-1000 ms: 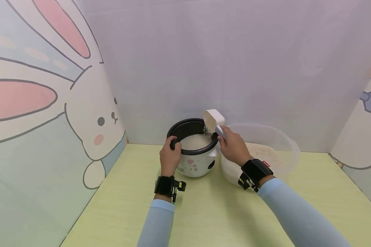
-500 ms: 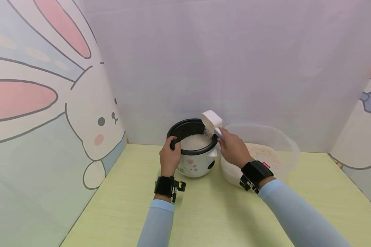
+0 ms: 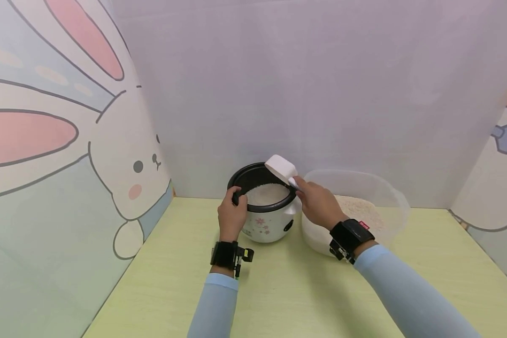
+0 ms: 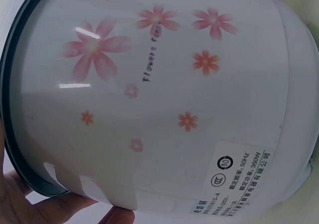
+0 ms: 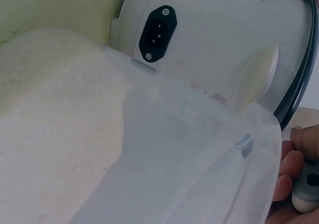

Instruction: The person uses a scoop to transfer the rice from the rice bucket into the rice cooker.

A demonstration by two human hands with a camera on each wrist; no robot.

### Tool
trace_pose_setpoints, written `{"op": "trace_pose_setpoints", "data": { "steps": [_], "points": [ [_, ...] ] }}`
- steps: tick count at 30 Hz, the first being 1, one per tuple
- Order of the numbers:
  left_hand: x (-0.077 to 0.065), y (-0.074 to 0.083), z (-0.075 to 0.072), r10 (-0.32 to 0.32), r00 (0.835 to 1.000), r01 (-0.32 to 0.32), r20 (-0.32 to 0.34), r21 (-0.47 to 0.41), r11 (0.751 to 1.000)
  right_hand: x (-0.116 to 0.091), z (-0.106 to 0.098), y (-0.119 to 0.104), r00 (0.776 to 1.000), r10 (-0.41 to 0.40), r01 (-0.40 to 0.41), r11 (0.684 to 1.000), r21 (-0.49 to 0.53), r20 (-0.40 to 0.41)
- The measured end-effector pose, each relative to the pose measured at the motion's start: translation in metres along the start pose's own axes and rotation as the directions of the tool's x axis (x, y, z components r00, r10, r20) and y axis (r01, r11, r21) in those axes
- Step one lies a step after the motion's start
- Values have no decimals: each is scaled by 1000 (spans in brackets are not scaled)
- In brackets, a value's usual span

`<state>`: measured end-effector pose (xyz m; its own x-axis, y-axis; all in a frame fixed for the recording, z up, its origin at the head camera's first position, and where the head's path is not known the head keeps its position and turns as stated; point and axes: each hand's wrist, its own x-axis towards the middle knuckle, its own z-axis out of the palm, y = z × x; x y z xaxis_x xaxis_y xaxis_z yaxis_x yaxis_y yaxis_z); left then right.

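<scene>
A white rice cooker (image 3: 262, 227) with pink flowers and a black rim stands on the table, white rice (image 3: 267, 195) inside its dark pot. My left hand (image 3: 231, 217) grips the cooker's left side at the rim; in the left wrist view its fingers (image 4: 75, 204) lie against the wall under the rim. My right hand (image 3: 321, 205) holds a white scoop (image 3: 280, 168) by its grey handle (image 5: 305, 196). The scoop is tipped over the pot's right side, mouth down and to the left. Its inside is hidden.
Right of the cooker, a clear plastic bin (image 3: 399, 202) holds pale rice (image 3: 359, 209) and sits under my right forearm. A power socket (image 5: 158, 34) shows on the cooker's right side. A plain cloth backdrop (image 3: 321, 94) rises close behind; rabbit-print panel (image 3: 110, 178) at left.
The right hand has turned the scoop further over and shifted it left and slightly down. Rice falling from the scoop earlier no longer shows. The left hand and cooker have stayed still.
</scene>
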<state>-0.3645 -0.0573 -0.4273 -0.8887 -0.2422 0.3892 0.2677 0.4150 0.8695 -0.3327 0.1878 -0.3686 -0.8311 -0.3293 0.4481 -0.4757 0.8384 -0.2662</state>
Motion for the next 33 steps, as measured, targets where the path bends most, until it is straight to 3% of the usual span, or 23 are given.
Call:
{"op": "trace_pose_setpoints", "data": {
  "steps": [7,13,19,26,33],
  "points": [
    [0,-1,1,-2,1000,2,-1,-1,1000,-2,0,2,1000,-26,26,1000,-11,13],
    [-1,0,0,8,1000,-8,9,-16,1000,-5,-3,17,998,-39,38,999,-32,-40],
    [0,-1,0,8,1000,-8,4,-9,1000,-9,-13,40,998,12,-13,1000,-24,-60],
    [-1,-2,-1,-15,1000,15,3,-3,1000,-20,-27,63,993,112,-110,993,-52,41],
    [0,0,0,-5,1000,5,2,-6,1000,-31,-41,80,950,250,-228,965,-129,187]
  ]
}}
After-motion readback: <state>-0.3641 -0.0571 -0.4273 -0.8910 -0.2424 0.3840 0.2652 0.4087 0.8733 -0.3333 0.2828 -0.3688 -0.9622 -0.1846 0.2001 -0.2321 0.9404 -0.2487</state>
